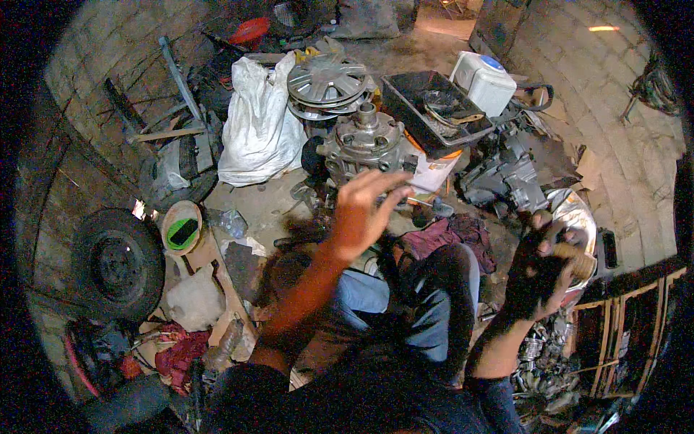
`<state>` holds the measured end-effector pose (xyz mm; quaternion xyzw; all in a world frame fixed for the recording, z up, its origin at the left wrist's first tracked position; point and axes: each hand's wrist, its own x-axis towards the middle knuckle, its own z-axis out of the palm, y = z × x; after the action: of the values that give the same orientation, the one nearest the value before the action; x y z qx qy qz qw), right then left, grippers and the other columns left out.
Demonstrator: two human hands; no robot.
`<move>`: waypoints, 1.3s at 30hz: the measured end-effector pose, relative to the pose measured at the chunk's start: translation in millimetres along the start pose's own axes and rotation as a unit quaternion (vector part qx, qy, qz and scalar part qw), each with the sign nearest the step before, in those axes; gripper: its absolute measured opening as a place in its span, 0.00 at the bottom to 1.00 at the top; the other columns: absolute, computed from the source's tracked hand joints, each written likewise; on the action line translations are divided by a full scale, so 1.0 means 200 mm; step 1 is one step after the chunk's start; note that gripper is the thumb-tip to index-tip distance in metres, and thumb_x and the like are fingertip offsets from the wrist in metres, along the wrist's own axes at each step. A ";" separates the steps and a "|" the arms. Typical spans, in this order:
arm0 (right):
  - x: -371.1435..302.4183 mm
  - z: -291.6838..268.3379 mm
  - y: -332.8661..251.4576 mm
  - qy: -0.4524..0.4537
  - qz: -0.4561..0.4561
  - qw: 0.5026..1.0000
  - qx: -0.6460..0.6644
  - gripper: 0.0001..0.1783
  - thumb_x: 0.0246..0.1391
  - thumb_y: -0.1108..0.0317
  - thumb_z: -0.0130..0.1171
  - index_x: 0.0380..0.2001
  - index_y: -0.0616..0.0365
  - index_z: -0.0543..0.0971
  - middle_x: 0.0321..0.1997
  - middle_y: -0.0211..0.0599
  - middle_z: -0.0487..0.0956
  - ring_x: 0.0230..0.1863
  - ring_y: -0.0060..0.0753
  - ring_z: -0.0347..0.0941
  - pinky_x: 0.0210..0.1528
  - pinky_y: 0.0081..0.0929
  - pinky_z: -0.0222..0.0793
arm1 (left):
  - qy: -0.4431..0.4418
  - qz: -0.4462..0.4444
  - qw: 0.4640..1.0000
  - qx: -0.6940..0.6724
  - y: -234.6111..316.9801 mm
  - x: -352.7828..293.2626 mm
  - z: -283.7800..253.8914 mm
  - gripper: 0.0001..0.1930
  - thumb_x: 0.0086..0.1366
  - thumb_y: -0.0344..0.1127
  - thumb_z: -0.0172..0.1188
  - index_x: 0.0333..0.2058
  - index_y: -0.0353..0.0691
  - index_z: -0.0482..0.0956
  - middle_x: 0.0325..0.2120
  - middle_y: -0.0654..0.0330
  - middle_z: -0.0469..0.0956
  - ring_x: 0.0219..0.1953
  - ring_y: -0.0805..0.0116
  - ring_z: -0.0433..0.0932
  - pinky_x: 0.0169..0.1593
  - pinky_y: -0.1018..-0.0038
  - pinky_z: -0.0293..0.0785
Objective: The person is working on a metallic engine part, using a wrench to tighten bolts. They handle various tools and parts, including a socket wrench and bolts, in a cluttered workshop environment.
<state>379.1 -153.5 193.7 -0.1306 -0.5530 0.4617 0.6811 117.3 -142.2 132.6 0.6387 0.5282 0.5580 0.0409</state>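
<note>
My left hand point(365, 213) is raised in the middle, in front of a round metal gearbox-like housing point(365, 141) with a short tube on top. Its thumb and fingers stretch forward with a gap between them, and I see nothing held. Out to the right hangs my right hand point(542, 264), blurred, its dark fingers half curled and apart. No object shows in it. It is in front of a shiny silver-white bag point(575, 210). Below the left hand are my bent knees in jeans point(448, 296), beside a maroon cloth point(466, 235).
Behind the housing stand stacked wheel covers point(327, 78), a white sack point(262, 123), a black tray point(410, 119) and a white jerrycan point(484, 83). Dark metal castings point(506, 177) lie right. At left are a tyre point(116, 264) and a tub point(182, 226). Small metal parts point(546, 362) pile up lower right.
</note>
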 end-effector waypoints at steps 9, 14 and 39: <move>0.79 0.40 0.33 0.082 -0.046 0.994 0.063 0.26 0.67 0.45 0.43 0.54 0.54 0.68 0.28 0.26 0.64 0.28 0.21 0.63 0.30 0.21 0.66 | 0.116 -0.190 0.966 -0.134 -0.41 0.35 -0.12 0.13 0.70 0.37 0.54 0.42 0.33 0.79 0.32 0.55 0.82 0.35 0.69 0.80 0.41 0.75 0.74; 1.01 0.54 0.52 0.171 -0.014 0.985 -0.018 0.30 0.64 0.38 0.43 0.56 0.50 0.68 0.27 0.24 0.63 0.32 0.23 0.64 0.33 0.22 0.66 | 0.096 -0.120 0.979 -0.136 -0.60 0.49 0.03 0.15 0.73 0.36 0.47 0.42 0.32 0.79 0.36 0.53 0.81 0.39 0.65 0.79 0.47 0.72 0.72; 1.10 0.59 0.81 0.046 -0.068 0.997 0.001 0.25 0.66 0.40 0.38 0.35 0.51 0.66 0.20 0.30 0.62 0.16 0.26 0.56 0.17 0.22 0.55 | 0.134 -0.051 0.982 -0.120 -0.75 0.48 0.21 0.23 0.73 0.44 0.38 0.40 0.32 0.79 0.41 0.49 0.79 0.46 0.55 0.78 0.54 0.68 0.69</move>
<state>188.6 64.4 262.5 -0.1133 -0.5286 0.4085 0.7355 38.7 14.9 84.9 0.5208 0.4903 0.6949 0.0742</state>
